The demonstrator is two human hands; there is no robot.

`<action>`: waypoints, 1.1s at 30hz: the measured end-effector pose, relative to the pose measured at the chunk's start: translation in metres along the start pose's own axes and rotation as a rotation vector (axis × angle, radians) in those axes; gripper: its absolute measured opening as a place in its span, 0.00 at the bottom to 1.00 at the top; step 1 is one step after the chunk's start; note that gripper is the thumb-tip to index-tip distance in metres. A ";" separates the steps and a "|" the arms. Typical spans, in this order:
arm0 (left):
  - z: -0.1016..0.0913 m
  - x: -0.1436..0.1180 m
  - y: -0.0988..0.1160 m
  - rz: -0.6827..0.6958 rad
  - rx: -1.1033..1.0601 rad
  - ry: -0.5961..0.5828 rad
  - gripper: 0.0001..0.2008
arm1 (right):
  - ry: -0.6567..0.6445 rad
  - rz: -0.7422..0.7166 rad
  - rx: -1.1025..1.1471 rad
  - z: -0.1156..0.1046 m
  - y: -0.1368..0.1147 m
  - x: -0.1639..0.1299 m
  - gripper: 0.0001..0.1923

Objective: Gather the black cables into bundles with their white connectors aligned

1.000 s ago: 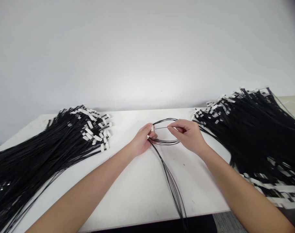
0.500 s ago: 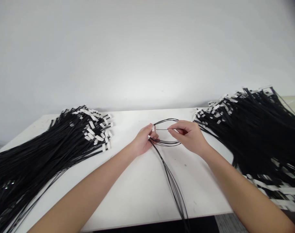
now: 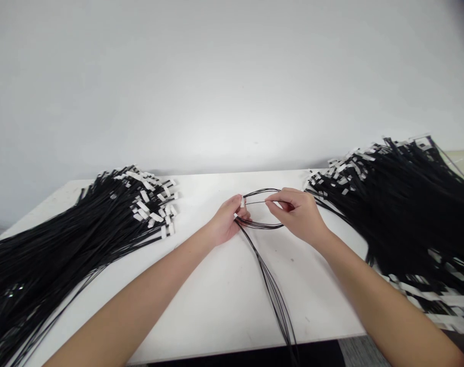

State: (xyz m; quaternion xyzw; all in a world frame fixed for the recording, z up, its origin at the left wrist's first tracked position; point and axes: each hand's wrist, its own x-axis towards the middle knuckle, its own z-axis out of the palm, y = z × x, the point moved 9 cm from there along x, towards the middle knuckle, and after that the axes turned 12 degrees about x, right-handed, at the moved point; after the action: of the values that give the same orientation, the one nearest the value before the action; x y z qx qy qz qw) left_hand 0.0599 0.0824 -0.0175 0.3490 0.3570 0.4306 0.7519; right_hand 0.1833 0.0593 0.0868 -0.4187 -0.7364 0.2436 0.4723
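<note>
My left hand (image 3: pixel 224 223) pinches a small bundle of thin black cables (image 3: pixel 272 290) where it crosses itself, with a white connector (image 3: pixel 242 202) at my fingertips. The bundle curls into a loop (image 3: pixel 259 224) between my hands above the white table (image 3: pixel 201 300). My right hand (image 3: pixel 298 214) grips the loop's right side and pinches a single strand stretched taut from the connector. The bundle's tail runs toward me and drops over the table's near edge.
A big heap of black cables with white connectors (image 3: pixel 63 239) fills the table's left side. A larger heap of the same cables (image 3: pixel 403 209) covers the right side, with white labels near the front right. A plain grey wall stands behind.
Both hands stay almost in place. The loop has tightened slightly and the strand between the fingertips has shifted a little.
</note>
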 end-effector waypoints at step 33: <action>0.008 -0.004 0.003 0.034 0.131 -0.068 0.11 | -0.057 -0.252 -0.394 0.038 -0.006 -0.021 0.13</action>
State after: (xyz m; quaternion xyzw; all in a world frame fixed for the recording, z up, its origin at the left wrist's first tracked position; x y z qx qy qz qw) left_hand 0.0642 0.0786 -0.0096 0.4178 0.3528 0.4068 0.7318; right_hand 0.1514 0.0396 0.0648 -0.4004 -0.8293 0.0458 0.3871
